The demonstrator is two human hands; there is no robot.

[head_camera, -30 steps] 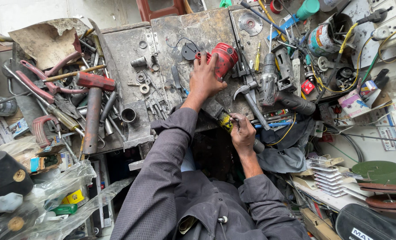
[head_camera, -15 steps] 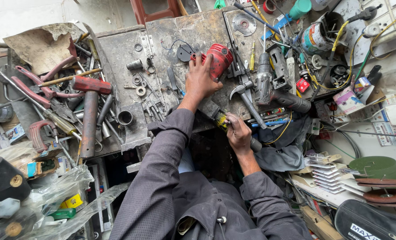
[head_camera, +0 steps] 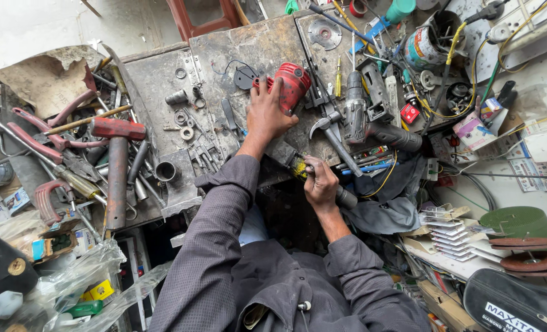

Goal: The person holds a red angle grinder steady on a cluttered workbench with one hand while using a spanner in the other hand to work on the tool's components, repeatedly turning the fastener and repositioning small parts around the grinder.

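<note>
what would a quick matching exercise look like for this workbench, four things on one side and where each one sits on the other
Things:
1. red power tool
2. red-headed hammer
3. paint can
4. stack of grinding discs

Places:
A. far right edge of the view, near the green disc
B. left part of the bench, handle pointing toward the person
C. under the fingers of the left hand, at the middle of the bench
D. top right, among yellow and green cables

Right pairs: 1-C, 2-B, 3-D, 4-A
</note>
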